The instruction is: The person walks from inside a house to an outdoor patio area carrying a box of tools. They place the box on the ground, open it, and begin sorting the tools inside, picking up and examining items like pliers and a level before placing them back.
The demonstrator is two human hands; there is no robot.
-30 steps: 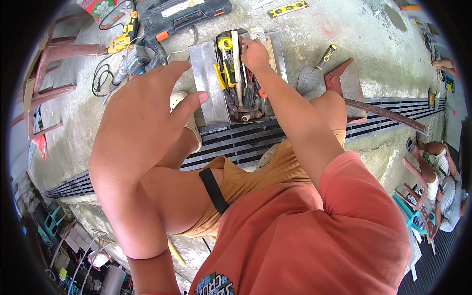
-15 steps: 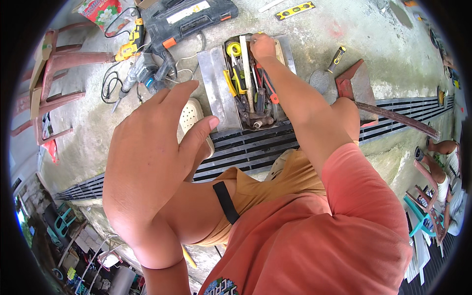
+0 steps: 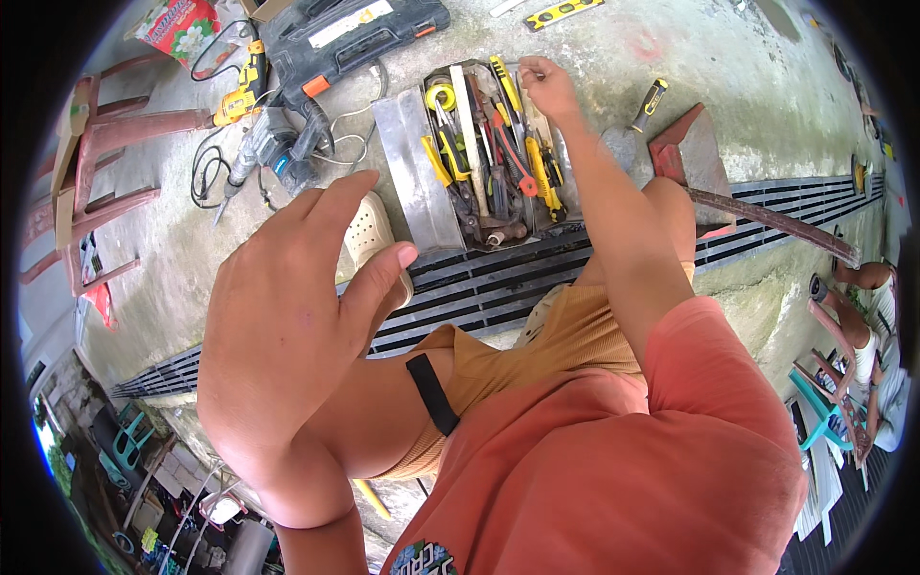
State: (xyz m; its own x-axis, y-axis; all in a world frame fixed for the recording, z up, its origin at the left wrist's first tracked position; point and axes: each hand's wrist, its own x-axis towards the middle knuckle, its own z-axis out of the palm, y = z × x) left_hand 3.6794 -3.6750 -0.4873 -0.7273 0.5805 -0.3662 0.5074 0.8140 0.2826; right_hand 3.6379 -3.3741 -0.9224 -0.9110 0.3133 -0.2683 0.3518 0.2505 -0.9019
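Note:
A metal toolbox (image 3: 419,182) lies open on the concrete, its flaps folded out. Inside are a hammer with a pale wooden handle (image 3: 471,144), a roll of yellow tape (image 3: 441,97), a yellow-and-black tool (image 3: 506,84), a red-handled tool (image 3: 526,185) and several yellow-handled tools. At the box's far right corner is my right hand (image 3: 550,90), its fingers curled in; whatever they hold, if anything, is hidden. My left hand (image 3: 287,287) hovers in the foreground over my knee, thumb apart from the fingers, holding nothing.
Left of the box lie a grey power drill (image 3: 278,153), a yellow corded tool (image 3: 240,96) and a black case (image 3: 355,34). A yellow level (image 3: 563,13) is beyond. To the right are a trowel's handle (image 3: 651,103) and a red dustpan (image 3: 685,144). A drain grate (image 3: 460,287) crosses nearer me.
My right hand has shifted right, from over the tools to the box's far right corner, uncovering the yellow-and-black tool. My left hand stays nearly in place. The whole view has shifted slightly.

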